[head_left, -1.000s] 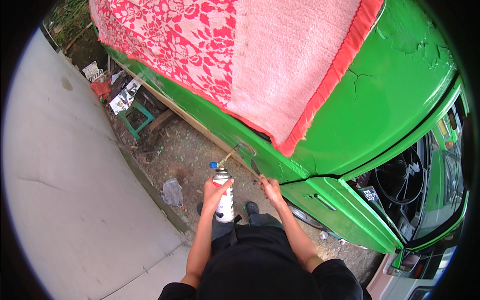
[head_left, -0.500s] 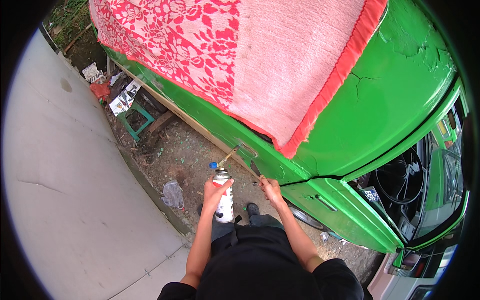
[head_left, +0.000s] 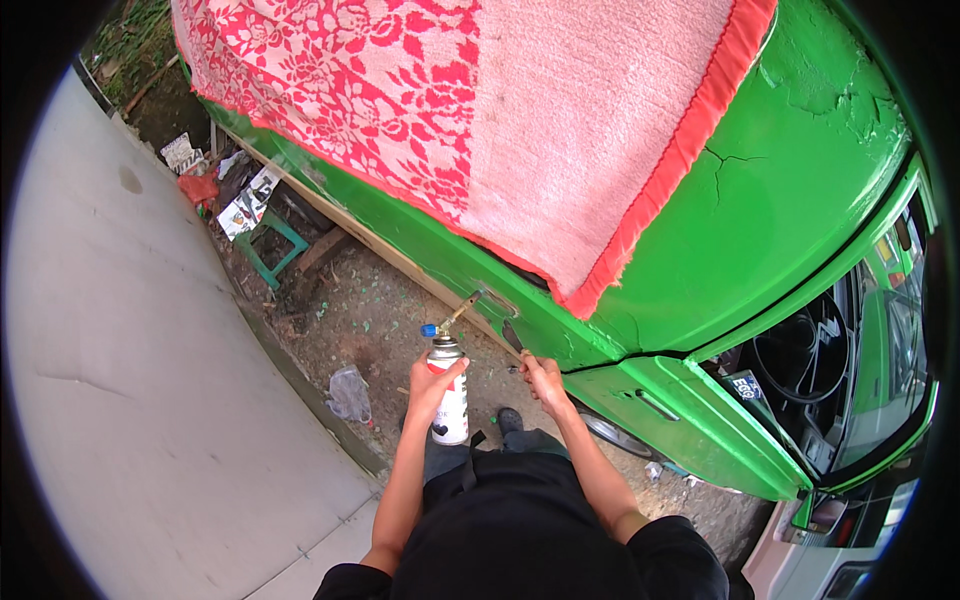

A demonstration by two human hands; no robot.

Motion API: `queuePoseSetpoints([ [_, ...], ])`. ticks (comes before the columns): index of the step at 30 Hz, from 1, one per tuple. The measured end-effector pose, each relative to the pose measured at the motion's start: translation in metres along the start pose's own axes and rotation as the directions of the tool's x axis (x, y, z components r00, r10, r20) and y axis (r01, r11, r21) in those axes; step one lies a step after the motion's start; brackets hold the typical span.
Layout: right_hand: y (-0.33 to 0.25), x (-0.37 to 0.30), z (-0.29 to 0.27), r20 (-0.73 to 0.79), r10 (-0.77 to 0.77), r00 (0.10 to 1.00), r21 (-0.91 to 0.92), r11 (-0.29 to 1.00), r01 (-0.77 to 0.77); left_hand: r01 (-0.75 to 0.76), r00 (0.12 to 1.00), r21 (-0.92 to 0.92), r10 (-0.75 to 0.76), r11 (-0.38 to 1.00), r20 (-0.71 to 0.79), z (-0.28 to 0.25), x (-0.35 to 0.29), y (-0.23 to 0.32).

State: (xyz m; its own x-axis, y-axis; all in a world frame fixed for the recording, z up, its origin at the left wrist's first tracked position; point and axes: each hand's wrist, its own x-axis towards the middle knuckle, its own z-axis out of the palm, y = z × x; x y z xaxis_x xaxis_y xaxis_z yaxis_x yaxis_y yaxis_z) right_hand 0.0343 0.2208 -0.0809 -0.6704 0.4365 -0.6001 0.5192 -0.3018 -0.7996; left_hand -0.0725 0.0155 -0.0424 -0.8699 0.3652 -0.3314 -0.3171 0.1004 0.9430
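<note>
My left hand (head_left: 430, 388) is closed round a white gas canister torch (head_left: 453, 408) with a blue knob, held upright. Its brass nozzle points up and right toward the side of the green car (head_left: 590, 335), where the paint has a bare, scraped patch (head_left: 497, 303); no flame can be made out. In my right hand (head_left: 543, 382), fingers wrapped round its handle, is a scraper (head_left: 512, 338). Its dark blade tilts up and left, close by the car's side below the patch; whether it touches the panel I cannot tell.
A red and pink patterned blanket (head_left: 560, 130) covers part of the car. At right the green door (head_left: 690, 425) stands ajar. A pale wall (head_left: 140, 340) runs along my left. On the ground lie a clear plastic bag (head_left: 349, 394) and paint chips, with a green stool (head_left: 275, 262) farther off.
The scraper's blade has tilted up slightly and more of it shows against the car's side. The torch stays almost where it was, in the same grip.
</note>
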Motion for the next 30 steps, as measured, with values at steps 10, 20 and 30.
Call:
queuePoseSetpoints([
  [10, -0.002, 0.001, 0.006, -0.018, -0.007, 1.0, 0.028, 1.0, 0.008, 0.01, 1.0, -0.009, -0.01, 1.0, 0.022, -0.007, 0.002, 0.011],
  [20, 0.0, 0.0, 0.011, -0.015, 0.002, 1.0, 0.046, 0.999, -0.001, 0.001, 1.0, -0.038, 0.0, 0.999, 0.017, -0.016, -0.003, 0.012],
  [30, -0.004, -0.004, 0.017, -0.019, 0.004, 1.0, 0.053, 0.999, -0.003, 0.011, 1.0, -0.017, -0.011, 1.0, 0.012, -0.023, -0.005, 0.011],
])
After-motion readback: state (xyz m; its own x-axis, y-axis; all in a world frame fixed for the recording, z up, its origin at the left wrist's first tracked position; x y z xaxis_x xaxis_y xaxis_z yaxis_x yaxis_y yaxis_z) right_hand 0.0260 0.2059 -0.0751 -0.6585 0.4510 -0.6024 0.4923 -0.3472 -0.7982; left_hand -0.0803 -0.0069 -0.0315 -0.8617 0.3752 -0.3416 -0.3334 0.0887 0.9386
